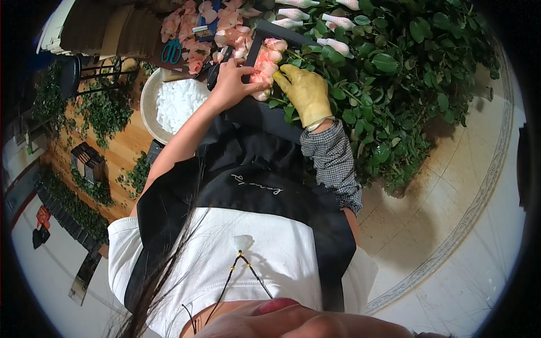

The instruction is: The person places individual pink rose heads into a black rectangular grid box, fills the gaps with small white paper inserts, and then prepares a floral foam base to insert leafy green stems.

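Note:
In the head view my bare left hand (231, 84) has its thumb and index finger on the pink roses (266, 58) lined up in a dark grey, box-like holder (255, 45). My right hand (304, 96), in a yellow glove and checked sleeve, is curled at the right side of these blooms, among green stems and leaves; what its fingertips hold is hidden. A black tool (213, 75), partly covered, lies just left of my left hand. Below it to the left is a bowl (150, 98) of white foam-like pieces (177, 107).
Loose pink petals (197, 56) and teal scissors (171, 52) lie at top. Leafy stems (411, 84) with several net-sleeved buds (333, 48) fill the right. Cardboard sheets (90, 31), a black stool (69, 77) and a crate (87, 160) are at left, on wooden flooring with greenery.

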A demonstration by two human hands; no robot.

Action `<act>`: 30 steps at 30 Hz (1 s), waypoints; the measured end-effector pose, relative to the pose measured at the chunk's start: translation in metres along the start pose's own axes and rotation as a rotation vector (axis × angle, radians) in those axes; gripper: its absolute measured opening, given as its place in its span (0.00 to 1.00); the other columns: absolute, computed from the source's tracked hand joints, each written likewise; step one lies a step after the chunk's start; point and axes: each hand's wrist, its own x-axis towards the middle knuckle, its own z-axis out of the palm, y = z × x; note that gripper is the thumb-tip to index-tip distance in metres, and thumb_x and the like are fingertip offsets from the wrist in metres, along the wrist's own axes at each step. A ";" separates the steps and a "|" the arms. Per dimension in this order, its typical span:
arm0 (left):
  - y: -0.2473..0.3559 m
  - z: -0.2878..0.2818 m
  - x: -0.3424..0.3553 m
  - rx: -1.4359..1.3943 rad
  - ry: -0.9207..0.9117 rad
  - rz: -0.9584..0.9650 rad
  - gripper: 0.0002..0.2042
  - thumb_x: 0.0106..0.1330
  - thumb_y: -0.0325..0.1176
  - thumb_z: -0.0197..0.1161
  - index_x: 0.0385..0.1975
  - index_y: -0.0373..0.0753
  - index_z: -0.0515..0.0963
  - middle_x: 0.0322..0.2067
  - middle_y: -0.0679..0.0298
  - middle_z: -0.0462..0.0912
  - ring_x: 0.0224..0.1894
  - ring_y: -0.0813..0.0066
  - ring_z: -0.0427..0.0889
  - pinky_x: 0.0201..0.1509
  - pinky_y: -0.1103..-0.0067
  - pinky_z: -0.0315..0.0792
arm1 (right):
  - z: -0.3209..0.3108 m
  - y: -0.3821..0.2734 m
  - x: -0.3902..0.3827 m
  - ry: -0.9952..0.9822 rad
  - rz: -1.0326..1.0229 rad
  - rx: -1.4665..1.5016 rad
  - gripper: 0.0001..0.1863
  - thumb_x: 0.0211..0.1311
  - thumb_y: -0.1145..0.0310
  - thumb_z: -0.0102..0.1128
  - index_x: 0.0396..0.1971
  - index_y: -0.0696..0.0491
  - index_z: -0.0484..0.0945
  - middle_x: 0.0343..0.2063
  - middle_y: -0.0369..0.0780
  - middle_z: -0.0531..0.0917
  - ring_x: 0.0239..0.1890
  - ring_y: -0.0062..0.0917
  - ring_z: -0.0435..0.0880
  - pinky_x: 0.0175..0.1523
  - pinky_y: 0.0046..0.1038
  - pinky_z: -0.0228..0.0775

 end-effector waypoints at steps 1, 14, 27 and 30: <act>-0.001 0.002 0.001 0.001 -0.002 0.001 0.29 0.51 0.57 0.75 0.45 0.40 0.86 0.54 0.44 0.72 0.58 0.46 0.68 0.63 0.63 0.66 | 0.000 -0.002 0.001 0.000 0.002 0.001 0.15 0.64 0.52 0.58 0.30 0.49 0.81 0.22 0.43 0.84 0.26 0.39 0.85 0.33 0.39 0.77; -0.010 -0.048 -0.007 -0.589 -0.122 -0.163 0.17 0.70 0.41 0.62 0.51 0.36 0.81 0.52 0.52 0.80 0.54 0.69 0.80 0.56 0.72 0.73 | -0.003 -0.006 0.001 -0.131 -0.134 -0.132 0.19 0.60 0.49 0.64 0.29 0.50 0.76 0.21 0.45 0.83 0.24 0.42 0.84 0.30 0.41 0.75; -0.197 -0.273 0.037 0.538 0.566 -0.364 0.36 0.48 0.53 0.76 0.51 0.31 0.77 0.45 0.46 0.84 0.48 0.45 0.80 0.53 0.60 0.76 | -0.012 -0.019 0.005 -0.330 0.007 -0.103 0.23 0.60 0.50 0.65 0.40 0.57 0.79 0.25 0.46 0.84 0.29 0.43 0.84 0.36 0.43 0.75; -0.204 -0.270 0.057 0.564 0.487 -0.457 0.37 0.48 0.54 0.76 0.48 0.28 0.76 0.44 0.40 0.82 0.51 0.45 0.80 0.52 0.60 0.77 | -0.017 -0.018 0.004 -0.299 0.021 -0.075 0.24 0.60 0.50 0.66 0.43 0.56 0.79 0.26 0.45 0.85 0.30 0.42 0.84 0.37 0.41 0.75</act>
